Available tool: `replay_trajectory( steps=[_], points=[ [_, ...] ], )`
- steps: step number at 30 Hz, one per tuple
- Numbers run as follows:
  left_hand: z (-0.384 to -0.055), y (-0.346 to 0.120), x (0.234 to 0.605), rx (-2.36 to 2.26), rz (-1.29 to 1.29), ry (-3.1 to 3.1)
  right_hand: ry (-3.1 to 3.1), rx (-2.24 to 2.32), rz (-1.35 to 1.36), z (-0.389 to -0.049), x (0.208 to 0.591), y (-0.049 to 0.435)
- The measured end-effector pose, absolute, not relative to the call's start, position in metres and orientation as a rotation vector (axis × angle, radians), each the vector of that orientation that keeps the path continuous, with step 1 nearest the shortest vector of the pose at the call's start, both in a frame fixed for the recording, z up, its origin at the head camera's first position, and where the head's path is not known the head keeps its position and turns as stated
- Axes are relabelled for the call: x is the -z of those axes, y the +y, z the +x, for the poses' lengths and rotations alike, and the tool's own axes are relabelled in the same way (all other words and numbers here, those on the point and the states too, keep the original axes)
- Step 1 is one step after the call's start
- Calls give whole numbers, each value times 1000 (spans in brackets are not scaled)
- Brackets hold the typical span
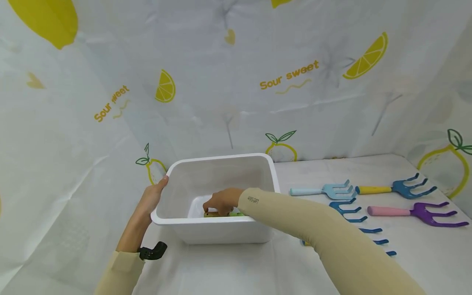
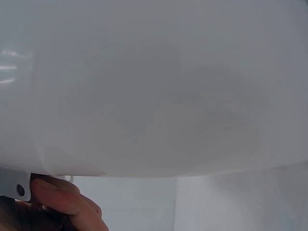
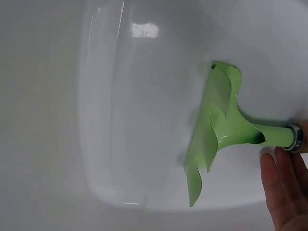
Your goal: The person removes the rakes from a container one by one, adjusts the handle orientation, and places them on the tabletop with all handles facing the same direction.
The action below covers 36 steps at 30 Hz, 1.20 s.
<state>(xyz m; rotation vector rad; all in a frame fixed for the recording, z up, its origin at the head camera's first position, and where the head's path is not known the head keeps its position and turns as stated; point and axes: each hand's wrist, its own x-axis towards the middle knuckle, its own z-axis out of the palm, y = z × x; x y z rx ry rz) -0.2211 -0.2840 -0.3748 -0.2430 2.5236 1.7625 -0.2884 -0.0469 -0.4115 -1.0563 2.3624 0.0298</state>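
A white plastic tub [image 1: 225, 231] stands tilted, its mouth facing me in the head view. My left hand [image 1: 150, 200] grips the tub's left rim, thumb along the edge. In the left wrist view the tub's smooth wall fills most of the picture, with the fingers [image 2: 72, 204] below it. My right hand [image 1: 225, 200] reaches inside and holds a garden hand hoe by its brown handle [image 1: 211, 214]. The right wrist view shows the hoe's green metal head [image 3: 221, 125] over the tub floor, with a silver collar [image 3: 297, 138] next to the fingers. Most of the handle is hidden.
Right of the tub lie several hand rakes: a light blue one [image 1: 335, 191], a yellow-handled blue one [image 1: 405, 187] and a pink-handled purple one [image 1: 424, 213]. Other blue tines [image 1: 350, 209] lie partly behind my right sleeve. A lemon-print cloth [image 1: 236, 82] hangs behind.
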Motion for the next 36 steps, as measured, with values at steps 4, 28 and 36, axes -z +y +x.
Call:
replay_trajectory(
  steps=[4,28,36],
  points=[
    [-222,-284,375,-1754,-274,2521,2378,-29,-1067,-288,410,-43],
    [-224,-284,373,-1749,-298,2516,2389,-64,-1393,-295,396,-48],
    [-224,-284,374,-1743,-263,2520,2377,-35,-1417,-296,392,-49]
  ],
)
